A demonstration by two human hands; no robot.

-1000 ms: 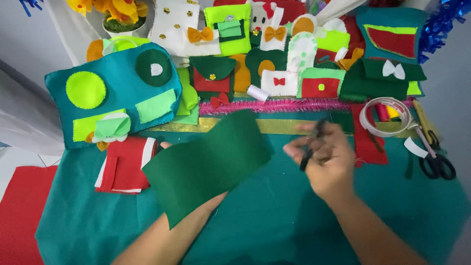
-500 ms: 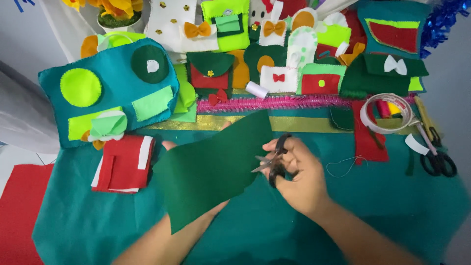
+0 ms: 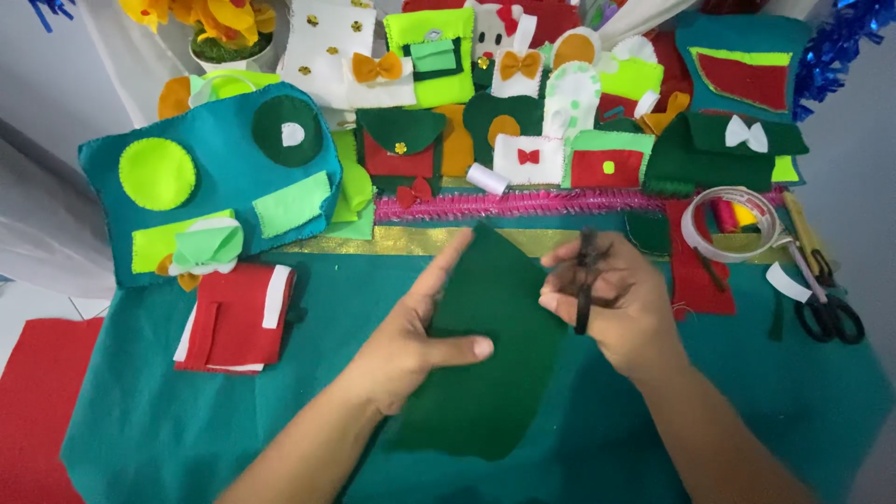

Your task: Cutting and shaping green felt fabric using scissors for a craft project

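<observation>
Teal felt covers the table (image 3: 149, 411), and a row of small felt pouches in green, red, white and orange stands along the back edge behind a pink tinsel strip (image 3: 523, 203) and a gold ribbon (image 3: 373, 241). At the left a large teal felt bag (image 3: 219, 177) with lime circles and pale green patches leans near a folded red and white felt piece (image 3: 233, 317).

I hold a dark green felt sheet (image 3: 485, 364) in the middle of the table with my left hand (image 3: 411, 341): the thumb lies across its face and the forefinger points up along its left edge. My right hand (image 3: 621, 308) is closed around small dark scissors (image 3: 585, 280) at the sheet's right edge; they are blurred, so I cannot tell how far the blades are parted.

To the right a roll of clear tape (image 3: 730, 224) lies beside black-handled scissors (image 3: 826, 313). Red felt at the lower left is cut off by the frame.
</observation>
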